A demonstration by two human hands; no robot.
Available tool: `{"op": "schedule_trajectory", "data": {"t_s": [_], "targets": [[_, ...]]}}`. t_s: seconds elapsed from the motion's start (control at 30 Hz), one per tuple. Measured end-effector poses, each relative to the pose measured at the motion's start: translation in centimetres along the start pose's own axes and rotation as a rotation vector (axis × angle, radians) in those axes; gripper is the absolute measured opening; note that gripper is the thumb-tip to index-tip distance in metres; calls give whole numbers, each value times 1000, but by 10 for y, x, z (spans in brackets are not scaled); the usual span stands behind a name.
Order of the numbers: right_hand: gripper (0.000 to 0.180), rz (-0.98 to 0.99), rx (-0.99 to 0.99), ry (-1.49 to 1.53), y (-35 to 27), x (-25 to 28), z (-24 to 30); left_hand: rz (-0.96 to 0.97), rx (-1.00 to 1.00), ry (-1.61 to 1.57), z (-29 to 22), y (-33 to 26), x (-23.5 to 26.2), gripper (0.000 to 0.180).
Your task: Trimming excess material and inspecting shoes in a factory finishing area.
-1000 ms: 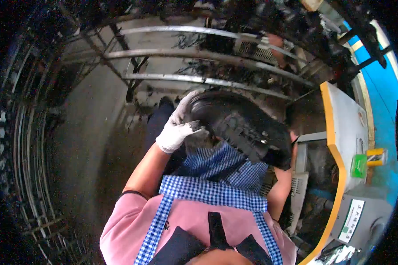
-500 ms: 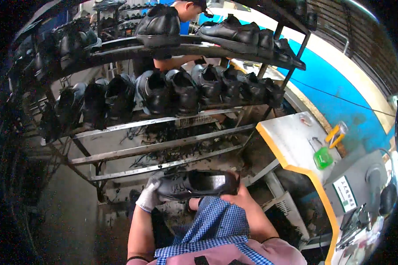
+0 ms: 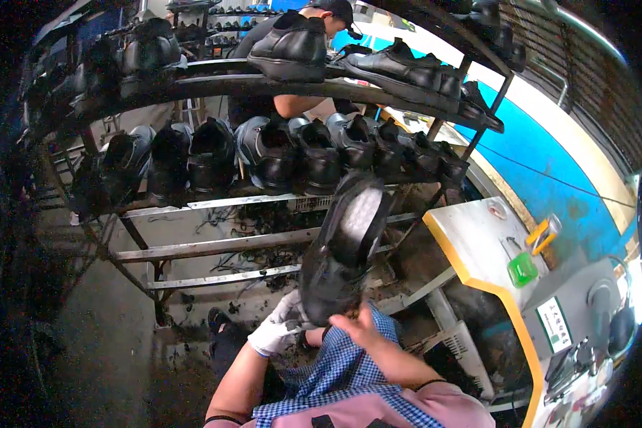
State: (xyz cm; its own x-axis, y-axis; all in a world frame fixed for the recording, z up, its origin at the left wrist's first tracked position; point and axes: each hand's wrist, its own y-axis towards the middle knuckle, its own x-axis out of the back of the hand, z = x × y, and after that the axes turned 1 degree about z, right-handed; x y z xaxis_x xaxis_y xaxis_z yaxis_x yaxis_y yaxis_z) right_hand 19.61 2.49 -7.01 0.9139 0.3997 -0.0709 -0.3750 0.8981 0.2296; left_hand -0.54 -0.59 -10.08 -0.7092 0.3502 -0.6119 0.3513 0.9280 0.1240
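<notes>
A black lace-up style shoe (image 3: 328, 282) with a pale insole is held in front of me, tilted with its heel pointing up and away and its toe toward me. My left hand (image 3: 279, 327), in a white glove, is closed on the left side of the toe. At the lower right of the toe, my bare right hand (image 3: 357, 329) grips the shoe, its fingertips partly hidden behind it. The heel end overlaps the lower row of black shoes (image 3: 271, 150) on the rack (image 3: 214, 246) ahead.
More black shoes (image 3: 289, 50) stand on the rack's upper shelf. Behind it is another person (image 3: 264, 103) in a dark cap. To my right are a yellow-edged workbench (image 3: 471, 228), a green container (image 3: 523, 269) and a grey machine (image 3: 585, 307). Dark scraps (image 3: 257, 267) litter the floor.
The shoe has swung from lying sideways to heel up, toe toward me. My left hand moved right and my right hand shifted from the heel end to the toe. The view shifted slightly.
</notes>
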Motion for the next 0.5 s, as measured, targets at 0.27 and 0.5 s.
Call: {"op": "schedule_trajectory", "data": {"t_s": [0.27, 0.5], "targets": [[51, -155, 148, 185, 116, 31, 137, -264, -24, -164, 21, 1, 50, 50], [28, -298, 127, 291, 243, 2, 240, -318, -47, -52, 26, 7, 57, 40]]}}
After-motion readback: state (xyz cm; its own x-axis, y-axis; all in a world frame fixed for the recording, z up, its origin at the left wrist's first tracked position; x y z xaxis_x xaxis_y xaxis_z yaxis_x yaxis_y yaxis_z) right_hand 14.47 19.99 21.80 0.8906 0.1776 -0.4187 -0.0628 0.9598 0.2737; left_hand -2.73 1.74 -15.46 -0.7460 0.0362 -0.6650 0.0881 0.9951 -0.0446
